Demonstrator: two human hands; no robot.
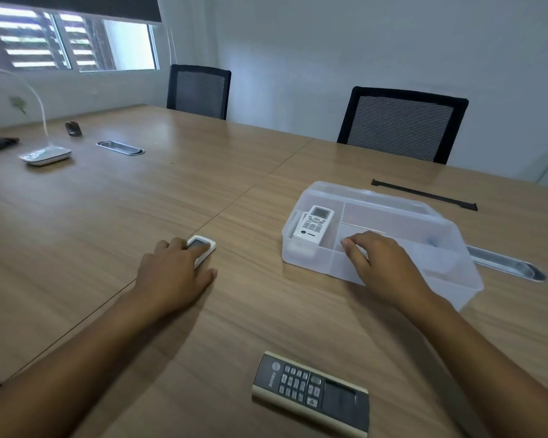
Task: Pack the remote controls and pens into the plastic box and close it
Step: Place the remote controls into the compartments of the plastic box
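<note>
A clear plastic box (393, 213) stands open on the wooden table at the right, and a white remote (314, 224) lies in its left compartment. My right hand (383, 267) rests on the box's front wall, fingers curled over the rim. My left hand (174, 273) lies flat over a second white remote (201, 245) on the table; only that remote's display end shows past my fingers. A dark grey remote (310, 393) with a cream edge lies on the table close to me. No pens are visible.
A black strip (424, 195) lies behind the box. Metal cable troughs (506, 263) (120, 147) are set into the table. A white lamp base (46, 155) and a dark mouse (73, 128) sit far left. Two black chairs (399, 124) (198, 90) stand at the far edge.
</note>
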